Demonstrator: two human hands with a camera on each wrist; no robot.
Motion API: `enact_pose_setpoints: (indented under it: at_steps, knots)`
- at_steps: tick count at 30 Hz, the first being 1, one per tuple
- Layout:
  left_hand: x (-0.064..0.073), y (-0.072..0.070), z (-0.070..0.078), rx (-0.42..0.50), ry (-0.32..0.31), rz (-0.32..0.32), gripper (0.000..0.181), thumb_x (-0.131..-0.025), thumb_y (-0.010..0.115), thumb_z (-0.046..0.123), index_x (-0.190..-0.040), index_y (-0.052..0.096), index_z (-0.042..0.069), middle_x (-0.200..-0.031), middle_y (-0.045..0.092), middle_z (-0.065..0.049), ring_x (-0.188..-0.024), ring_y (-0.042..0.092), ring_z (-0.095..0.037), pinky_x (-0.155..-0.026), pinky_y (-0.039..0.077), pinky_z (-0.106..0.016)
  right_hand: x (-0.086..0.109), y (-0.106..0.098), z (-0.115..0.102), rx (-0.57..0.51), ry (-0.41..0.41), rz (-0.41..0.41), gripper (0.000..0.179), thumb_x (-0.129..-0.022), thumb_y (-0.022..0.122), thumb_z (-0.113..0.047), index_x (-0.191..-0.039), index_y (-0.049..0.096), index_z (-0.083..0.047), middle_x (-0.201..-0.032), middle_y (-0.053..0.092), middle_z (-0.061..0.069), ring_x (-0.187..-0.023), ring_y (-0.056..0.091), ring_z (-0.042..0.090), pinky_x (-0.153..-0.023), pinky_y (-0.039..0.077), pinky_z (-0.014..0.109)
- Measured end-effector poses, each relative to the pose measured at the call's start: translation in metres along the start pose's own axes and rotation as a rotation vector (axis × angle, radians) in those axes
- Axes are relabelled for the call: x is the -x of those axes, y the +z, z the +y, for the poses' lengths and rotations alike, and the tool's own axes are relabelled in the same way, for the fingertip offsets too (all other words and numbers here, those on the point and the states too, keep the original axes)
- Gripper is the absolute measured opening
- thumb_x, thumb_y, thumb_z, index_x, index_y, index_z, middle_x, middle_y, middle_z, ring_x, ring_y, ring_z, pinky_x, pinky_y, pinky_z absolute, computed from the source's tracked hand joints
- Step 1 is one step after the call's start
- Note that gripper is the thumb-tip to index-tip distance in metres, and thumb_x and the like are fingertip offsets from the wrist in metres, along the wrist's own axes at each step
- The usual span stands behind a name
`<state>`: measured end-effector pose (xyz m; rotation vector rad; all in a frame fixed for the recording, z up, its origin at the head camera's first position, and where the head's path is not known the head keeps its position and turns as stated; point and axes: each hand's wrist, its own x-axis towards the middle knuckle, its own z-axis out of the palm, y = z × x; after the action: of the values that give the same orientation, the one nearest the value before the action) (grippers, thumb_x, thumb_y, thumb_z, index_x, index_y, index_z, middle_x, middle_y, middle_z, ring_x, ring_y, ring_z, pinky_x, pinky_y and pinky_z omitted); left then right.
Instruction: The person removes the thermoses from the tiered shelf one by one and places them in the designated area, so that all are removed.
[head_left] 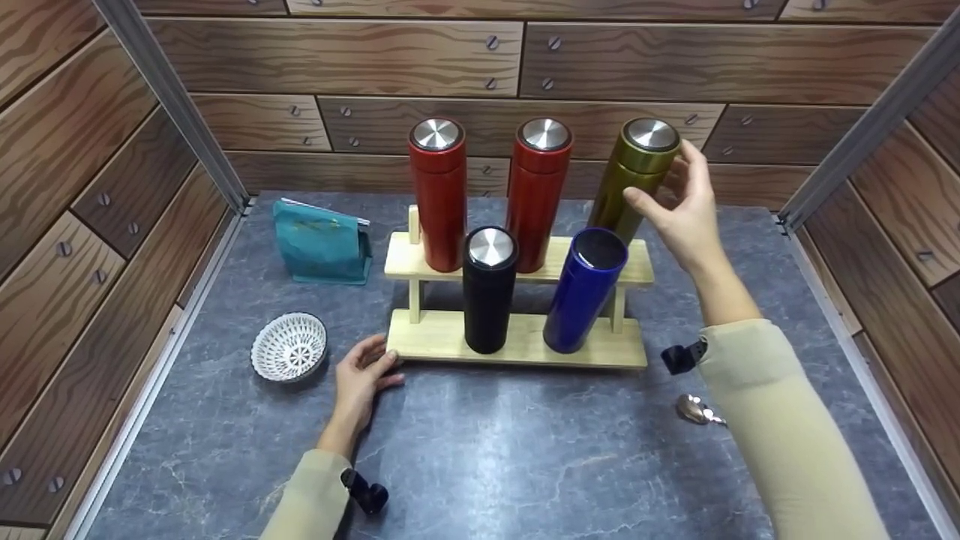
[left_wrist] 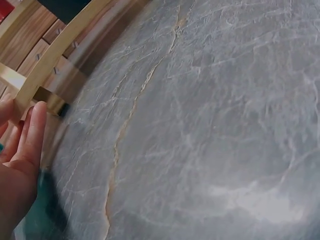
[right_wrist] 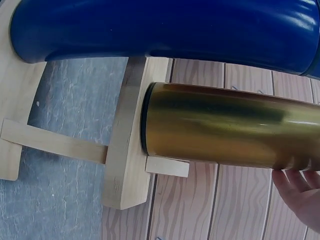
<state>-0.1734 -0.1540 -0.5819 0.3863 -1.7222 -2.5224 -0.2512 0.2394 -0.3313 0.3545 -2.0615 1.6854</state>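
1. Gold flask (head_left: 636, 178) stands tilted at the right end of the wooden rack's (head_left: 517, 341) upper tier, with its base just above the shelf in the right wrist view.
2. Right hand (head_left: 684, 210) has its grip curled round the flask's upper part, thumb in front and fingers behind.
3. Left hand (head_left: 361, 375) lies on the grey counter (head_left: 525, 450), fingers relaxed and touching the rack's lower left corner.
4. Two red flasks (head_left: 439, 191) share the upper tier; a black flask (head_left: 489, 289) and a blue flask (head_left: 583, 289) stand below.
5. White bowl (head_left: 289, 347) and teal pouch (head_left: 321, 241) sit left of the rack.
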Motion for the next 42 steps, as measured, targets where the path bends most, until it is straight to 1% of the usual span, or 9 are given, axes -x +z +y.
enact_pose_setpoints:
  at_steps: [4, 13, 19, 24, 28, 32, 35, 42]
  knots:
    - [-0.001, 0.0, 0.0, 0.016, -0.008, 0.0, 0.044, -0.081, 0.065, -0.007, -0.124, 0.052, -0.006, -0.11, 0.058, -0.019, -0.082, 0.064, -0.029, -0.062, 0.06, -0.039, -0.002, 0.002, -0.001, 0.007, 0.021, 0.002, 0.075, -0.074, 0.075, -0.004, -0.137, 0.035, -0.003, -0.118, 0.05, 0.01, -0.106, 0.051, 0.024, -0.094, 0.045, 0.033]
    - [-0.003, -0.001, 0.0, 0.009, -0.041, -0.009, 0.048, -0.08, 0.068, -0.006, -0.124, 0.051, -0.005, -0.112, 0.057, -0.019, -0.08, 0.064, -0.027, -0.063, 0.06, -0.039, -0.005, 0.005, -0.005, 0.043, 0.065, 0.017, 0.08, -0.07, 0.079, -0.005, -0.137, 0.035, -0.006, -0.115, 0.051, 0.011, -0.1, 0.054, 0.023, -0.089, 0.048, 0.033]
    - [-0.005, -0.003, 0.0, 0.023, -0.058, -0.03, 0.048, -0.08, 0.068, -0.005, -0.125, 0.051, -0.004, -0.112, 0.057, -0.017, -0.081, 0.064, -0.027, -0.063, 0.06, -0.038, -0.007, 0.007, -0.007, 0.076, 0.07, 0.054, 0.075, -0.069, 0.081, -0.007, -0.133, 0.041, -0.007, -0.111, 0.053, 0.009, -0.094, 0.055, 0.021, -0.084, 0.05, 0.031]
    - [-0.006, -0.004, 0.0, 0.033, -0.065, -0.051, 0.05, -0.081, 0.067, -0.005, -0.127, 0.05, -0.004, -0.112, 0.057, -0.017, -0.081, 0.063, -0.027, -0.064, 0.06, -0.038, -0.005, 0.004, -0.009, 0.068, 0.066, 0.085, 0.073, -0.069, 0.08, -0.007, -0.131, 0.043, -0.009, -0.112, 0.054, 0.009, -0.095, 0.055, 0.021, -0.085, 0.05, 0.031]
    - [-0.007, -0.004, -0.001, 0.04, -0.07, -0.07, 0.049, -0.081, 0.067, -0.004, -0.127, 0.049, -0.003, -0.113, 0.056, -0.017, -0.082, 0.062, -0.027, -0.065, 0.06, -0.039, -0.007, -0.006, -0.006, 0.043, 0.062, 0.121, 0.074, -0.068, 0.081, -0.006, -0.131, 0.044, -0.011, -0.114, 0.054, 0.009, -0.097, 0.055, 0.023, -0.086, 0.05, 0.033]
    - [-0.008, -0.005, -0.002, 0.043, -0.066, -0.079, 0.049, -0.081, 0.068, -0.002, -0.127, 0.05, -0.002, -0.113, 0.055, -0.017, -0.083, 0.062, -0.028, -0.065, 0.06, -0.038, -0.012, -0.021, 0.001, -0.008, 0.057, 0.164, 0.076, -0.065, 0.083, -0.004, -0.13, 0.045, -0.014, -0.117, 0.054, 0.009, -0.101, 0.055, 0.024, -0.088, 0.05, 0.034]
    - [-0.008, -0.005, -0.003, 0.041, -0.065, -0.08, 0.049, -0.081, 0.069, -0.001, -0.126, 0.051, 0.0, -0.113, 0.056, -0.017, -0.082, 0.062, -0.027, -0.065, 0.06, -0.038, -0.014, -0.034, 0.006, -0.04, 0.051, 0.196, 0.077, -0.064, 0.083, -0.001, -0.129, 0.046, -0.014, -0.115, 0.055, 0.01, -0.1, 0.055, 0.025, -0.088, 0.05, 0.033]
    - [-0.008, -0.005, -0.002, 0.034, -0.058, -0.091, 0.049, -0.081, 0.068, -0.001, -0.126, 0.051, 0.0, -0.112, 0.056, -0.016, -0.082, 0.062, -0.027, -0.066, 0.059, -0.04, -0.014, -0.066, 0.007, -0.022, 0.002, 0.292, 0.075, -0.061, 0.082, 0.004, -0.126, 0.049, -0.012, -0.111, 0.057, 0.01, -0.095, 0.056, 0.022, -0.083, 0.051, 0.028]
